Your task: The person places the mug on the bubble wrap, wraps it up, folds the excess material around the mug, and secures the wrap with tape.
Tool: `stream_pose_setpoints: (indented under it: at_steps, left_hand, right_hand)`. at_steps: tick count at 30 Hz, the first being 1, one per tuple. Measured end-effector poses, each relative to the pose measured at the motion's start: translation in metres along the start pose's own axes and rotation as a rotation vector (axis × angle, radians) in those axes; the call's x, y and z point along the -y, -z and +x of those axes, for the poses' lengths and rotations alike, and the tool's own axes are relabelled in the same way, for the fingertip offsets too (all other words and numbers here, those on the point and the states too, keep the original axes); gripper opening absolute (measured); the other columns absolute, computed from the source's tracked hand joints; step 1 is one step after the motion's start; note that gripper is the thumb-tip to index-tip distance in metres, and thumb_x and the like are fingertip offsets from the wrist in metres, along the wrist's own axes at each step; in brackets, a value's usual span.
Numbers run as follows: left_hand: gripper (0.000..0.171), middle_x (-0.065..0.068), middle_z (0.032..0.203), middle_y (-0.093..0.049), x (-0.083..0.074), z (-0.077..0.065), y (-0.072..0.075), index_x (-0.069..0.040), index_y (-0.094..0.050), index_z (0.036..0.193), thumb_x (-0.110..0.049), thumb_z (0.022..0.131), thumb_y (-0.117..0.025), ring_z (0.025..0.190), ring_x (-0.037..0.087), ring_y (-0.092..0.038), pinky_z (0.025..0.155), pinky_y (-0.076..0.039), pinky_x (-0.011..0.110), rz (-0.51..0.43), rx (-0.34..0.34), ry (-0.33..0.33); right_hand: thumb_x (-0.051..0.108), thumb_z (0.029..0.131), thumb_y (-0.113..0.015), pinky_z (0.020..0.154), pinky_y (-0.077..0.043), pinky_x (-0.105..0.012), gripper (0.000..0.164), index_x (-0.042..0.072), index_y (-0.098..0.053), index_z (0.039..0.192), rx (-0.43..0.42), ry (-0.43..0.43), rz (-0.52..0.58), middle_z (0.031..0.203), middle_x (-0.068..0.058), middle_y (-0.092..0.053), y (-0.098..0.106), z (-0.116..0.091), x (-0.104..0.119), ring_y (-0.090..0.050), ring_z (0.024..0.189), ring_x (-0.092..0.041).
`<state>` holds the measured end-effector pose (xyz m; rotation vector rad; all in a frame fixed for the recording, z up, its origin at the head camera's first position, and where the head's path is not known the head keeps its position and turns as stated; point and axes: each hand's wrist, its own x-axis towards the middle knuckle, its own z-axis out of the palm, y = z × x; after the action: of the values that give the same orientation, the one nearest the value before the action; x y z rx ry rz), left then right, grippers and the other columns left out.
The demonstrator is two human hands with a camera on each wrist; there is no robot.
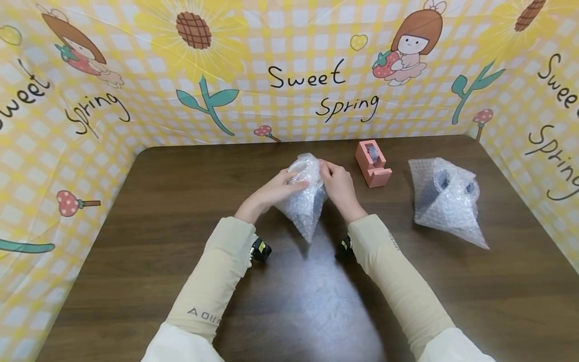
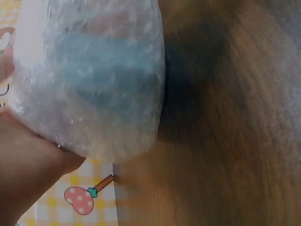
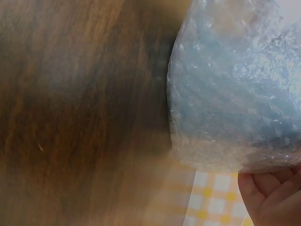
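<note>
Both hands hold a bubble-wrapped bundle (image 1: 304, 207) over the middle of the table, its pointed end toward me. My left hand (image 1: 273, 191) grips its left side, thumb across the front. On the upper right edge, my right hand (image 1: 339, 188) pinches the wrap with curled fingers. Through the clear layers, the left wrist view shows something bluish inside the bundle (image 2: 110, 89); its shape is blurred by the bubbles. In the right wrist view, curled fingers (image 3: 273, 190) sit at the lower edge of the wrap (image 3: 230, 103).
A pink tape dispenser (image 1: 372, 166) with a roll of tape stands just right of my right hand. Farther right lies another bubble-wrapped bundle (image 1: 445, 203) with round openings showing. Yellow checked cloth (image 1: 307, 118) rises along the back and sides of the dark wooden table (image 1: 181, 201).
</note>
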<state>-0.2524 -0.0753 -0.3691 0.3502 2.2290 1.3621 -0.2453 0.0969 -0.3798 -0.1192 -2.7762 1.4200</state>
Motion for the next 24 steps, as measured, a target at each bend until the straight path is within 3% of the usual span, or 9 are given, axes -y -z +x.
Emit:
stream_pose_setpoints:
  at_steps: [2, 6, 9, 11, 14, 17, 19, 21, 24]
  left_hand:
    - [0.051, 0.017, 0.151, -0.024, 0.0, -0.001, 0.001, -0.005, -0.046, 0.14, -0.032, 0.098, -0.051, 0.138, 0.028, -0.026, 0.115, -0.027, 0.046, -0.013, 0.012, 0.019]
    - [0.04, 0.018, 0.143, -0.036, -0.003, -0.001, -0.001, 0.001, -0.054, 0.13, -0.022, 0.097, -0.051, 0.129, 0.027, -0.034, 0.109, -0.032, 0.042, -0.051, 0.003, -0.015]
    - [0.034, 0.016, 0.135, -0.042, -0.005, 0.0, -0.002, 0.003, -0.057, 0.124, -0.017, 0.097, -0.051, 0.117, 0.023, -0.041, 0.099, -0.038, 0.036, -0.074, -0.007, -0.024]
    - [0.033, 0.015, 0.132, -0.043, -0.006, -0.001, -0.002, 0.004, -0.057, 0.123, -0.016, 0.097, -0.051, 0.112, 0.021, -0.044, 0.095, -0.039, 0.033, -0.085, -0.013, -0.014]
    - [0.034, 0.016, 0.132, -0.044, -0.007, -0.001, -0.003, 0.005, -0.057, 0.123, -0.015, 0.096, -0.052, 0.11, 0.023, -0.046, 0.094, -0.041, 0.034, -0.098, -0.021, 0.001]
    - [0.039, 0.017, 0.142, -0.039, -0.006, -0.001, -0.004, 0.002, -0.055, 0.129, -0.017, 0.096, -0.053, 0.122, 0.025, -0.042, 0.105, -0.038, 0.04, -0.098, -0.055, 0.023]
    - [0.044, 0.016, 0.149, -0.035, -0.004, -0.001, -0.005, 0.0, -0.051, 0.135, -0.019, 0.095, -0.055, 0.131, 0.028, -0.038, 0.11, -0.034, 0.044, -0.097, -0.079, 0.033]
    - [0.05, 0.015, 0.153, -0.031, -0.002, -0.001, -0.005, -0.002, -0.047, 0.139, -0.021, 0.094, -0.057, 0.137, 0.029, -0.032, 0.114, -0.03, 0.045, -0.108, -0.106, 0.04]
    - [0.054, 0.015, 0.154, -0.03, 0.0, -0.002, -0.007, -0.003, -0.043, 0.142, -0.021, 0.093, -0.059, 0.139, 0.031, -0.033, 0.114, -0.03, 0.046, -0.132, -0.128, 0.041]
  right_hand:
    - [0.033, 0.102, -0.04, 0.088, -0.047, -0.041, 0.043, 0.01, -0.056, 0.134, 0.007, -0.008, 0.0, 0.134, -0.013, -0.058, 0.0, -0.001, 0.001, -0.059, 0.102, -0.027]
    - [0.033, 0.102, -0.041, 0.079, -0.046, -0.035, 0.043, 0.008, -0.057, 0.133, 0.025, -0.008, -0.012, 0.128, -0.015, -0.062, 0.002, 0.0, 0.002, -0.057, 0.093, -0.026]
    - [0.033, 0.102, -0.041, 0.067, -0.04, -0.029, 0.042, 0.007, -0.06, 0.129, 0.041, 0.0, -0.018, 0.103, -0.018, -0.066, 0.004, 0.002, 0.002, -0.053, 0.081, -0.025]
    - [0.033, 0.102, -0.04, 0.063, -0.036, -0.027, 0.042, 0.006, -0.062, 0.126, 0.047, 0.004, -0.018, 0.084, -0.014, -0.06, 0.005, 0.002, 0.002, -0.049, 0.076, -0.023]
    - [0.033, 0.102, -0.039, 0.059, -0.033, -0.026, 0.043, 0.005, -0.063, 0.124, 0.058, 0.006, -0.009, 0.072, -0.006, -0.047, 0.006, 0.003, 0.0, -0.046, 0.072, -0.021]
    - [0.032, 0.102, -0.039, 0.059, -0.033, -0.026, 0.043, 0.004, -0.063, 0.123, 0.067, 0.007, 0.001, 0.072, -0.007, -0.045, 0.007, 0.003, 0.0, -0.046, 0.072, -0.021]
    - [0.032, 0.102, -0.039, 0.063, -0.036, -0.027, 0.043, 0.004, -0.063, 0.123, 0.068, 0.006, -0.001, 0.078, -0.011, -0.053, 0.008, 0.003, 0.0, -0.047, 0.075, -0.022]
    - [0.033, 0.102, -0.039, 0.069, -0.041, -0.029, 0.044, 0.004, -0.062, 0.125, 0.08, -0.009, 0.007, 0.092, -0.016, -0.062, 0.009, 0.003, 0.001, -0.051, 0.081, -0.023]
    - [0.036, 0.103, -0.037, 0.085, -0.048, -0.038, 0.047, 0.003, -0.058, 0.129, 0.098, -0.038, 0.006, 0.119, -0.019, -0.064, 0.011, 0.003, 0.002, -0.057, 0.098, -0.027]
